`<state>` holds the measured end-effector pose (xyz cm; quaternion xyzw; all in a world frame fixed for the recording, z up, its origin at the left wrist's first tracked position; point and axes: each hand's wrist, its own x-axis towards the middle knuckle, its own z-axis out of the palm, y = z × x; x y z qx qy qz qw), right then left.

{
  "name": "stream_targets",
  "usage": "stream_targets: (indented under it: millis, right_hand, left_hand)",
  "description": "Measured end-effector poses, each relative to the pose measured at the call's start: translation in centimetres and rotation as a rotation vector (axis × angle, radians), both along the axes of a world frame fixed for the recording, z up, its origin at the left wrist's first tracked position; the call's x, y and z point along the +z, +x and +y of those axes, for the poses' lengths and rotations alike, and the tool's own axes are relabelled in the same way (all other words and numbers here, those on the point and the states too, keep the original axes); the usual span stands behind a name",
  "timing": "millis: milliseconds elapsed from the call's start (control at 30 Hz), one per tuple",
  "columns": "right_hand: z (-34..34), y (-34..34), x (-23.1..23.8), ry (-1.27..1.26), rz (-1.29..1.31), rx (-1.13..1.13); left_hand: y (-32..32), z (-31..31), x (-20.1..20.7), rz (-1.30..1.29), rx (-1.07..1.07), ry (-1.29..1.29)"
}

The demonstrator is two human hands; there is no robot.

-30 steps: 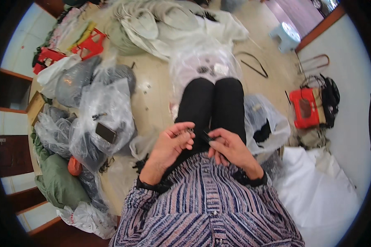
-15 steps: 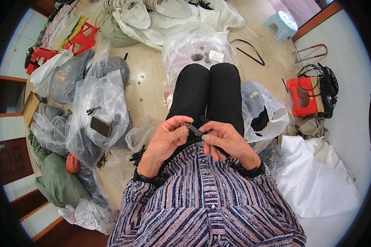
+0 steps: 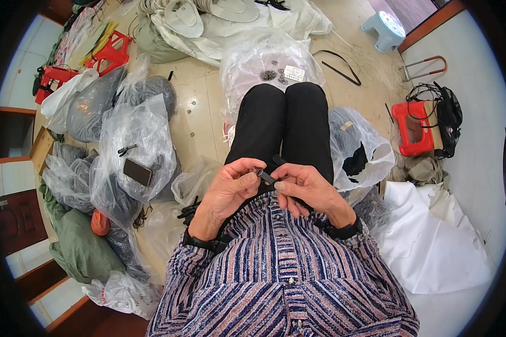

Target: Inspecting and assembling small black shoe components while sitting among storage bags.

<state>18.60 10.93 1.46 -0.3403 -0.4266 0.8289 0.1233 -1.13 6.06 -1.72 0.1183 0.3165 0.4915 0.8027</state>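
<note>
Above my lap, my left hand (image 3: 230, 188) pinches a small dark metal buckle (image 3: 257, 171) between thumb and forefinger. A short black strap (image 3: 267, 177) runs from the buckle to my right hand (image 3: 305, 188), whose thumb and fingers are closed on it. One dark end of the strap (image 3: 279, 160) sticks up past the right forefinger. Whether the strap passes through the buckle is too small to tell. Beyond my knees, several small dark buckles (image 3: 269, 75) lie in a loose pile on clear plastic, beside a white label card (image 3: 294, 73).
To the left, plastic-wrapped bundles (image 3: 135, 129) carry a phone (image 3: 138, 172) and a small black tool (image 3: 127, 150). An open clear bag (image 3: 371, 168) with black pieces stands at the right, near a red stool (image 3: 413, 129) and white cloth (image 3: 433, 241). Pale sole-shaped pieces (image 3: 184, 19) lie ahead.
Both hands keep their grip on the buckle and strap, almost still. The view has shifted very slightly.
</note>
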Motion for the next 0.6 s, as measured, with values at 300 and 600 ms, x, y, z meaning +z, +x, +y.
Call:
stream_targets:
  millis: [300,600]
  right_hand:
    - [0.2,-0.1,0.2,-0.017,0.069,-0.03]
    - [-0.5,0.2,0.6,-0.021,-0.106,0.176]
  left_hand:
    - [0.5,-0.3,0.4,0.256,-0.067,0.098]
    - [0.8,-1.9,2.3,0.627,-0.133,0.161]
